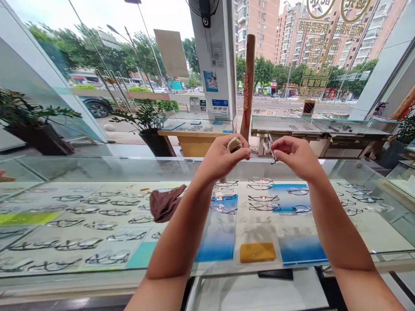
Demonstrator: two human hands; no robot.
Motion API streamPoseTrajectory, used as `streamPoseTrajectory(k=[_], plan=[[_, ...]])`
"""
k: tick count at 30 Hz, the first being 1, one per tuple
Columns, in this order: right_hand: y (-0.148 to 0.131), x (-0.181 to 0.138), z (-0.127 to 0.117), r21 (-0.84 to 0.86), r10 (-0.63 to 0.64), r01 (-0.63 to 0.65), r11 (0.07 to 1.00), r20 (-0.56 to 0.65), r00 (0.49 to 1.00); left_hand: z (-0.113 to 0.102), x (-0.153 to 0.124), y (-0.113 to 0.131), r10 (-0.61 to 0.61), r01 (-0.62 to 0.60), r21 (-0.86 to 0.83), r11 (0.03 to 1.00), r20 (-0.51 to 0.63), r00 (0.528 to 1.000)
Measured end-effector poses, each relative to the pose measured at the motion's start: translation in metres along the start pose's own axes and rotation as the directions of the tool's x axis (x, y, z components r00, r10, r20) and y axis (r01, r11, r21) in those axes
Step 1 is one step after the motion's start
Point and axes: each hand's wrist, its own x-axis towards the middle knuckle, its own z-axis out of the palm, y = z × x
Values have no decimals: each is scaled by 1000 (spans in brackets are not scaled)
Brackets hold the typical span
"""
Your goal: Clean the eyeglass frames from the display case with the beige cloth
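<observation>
Both my hands are raised over a glass display counter (129, 166). Between the thumb and fingers of my right hand (296, 156) is a pair of eyeglasses (271, 149), seen nearly edge-on. My left hand (223, 155) is curled around a pale, folded piece that looks like cloth (234, 145); most of it is hidden by the fingers. A small gap separates the two hands. On the counter, left of my left forearm, lies a crumpled brown cloth (164, 204). A mustard-yellow oblong case (257, 252) sits between my forearms, nearer to me.
Rows of eyeglasses (118, 212) fill the display on both sides, with blue panels (303, 250) among them. Across the floor stand more display cases (191, 129), a potted plant (152, 125) and a wooden post (249, 86) before large windows.
</observation>
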Motion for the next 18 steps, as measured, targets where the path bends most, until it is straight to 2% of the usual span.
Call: streamPoseTrajectory(k=[6,11,18], plan=[[-14,-4,18,-204,-179,181,962,26,984,-2,0,2,-36,37,-14,999,31,999],[-14,-12,16,-284,-227,238,929,69,971,2,2,-5,-98,102,-58,993,70,993],[-14,-13,10,-340,-242,256,905,83,967,8,3,-15,-98,100,-21,995,83,992]])
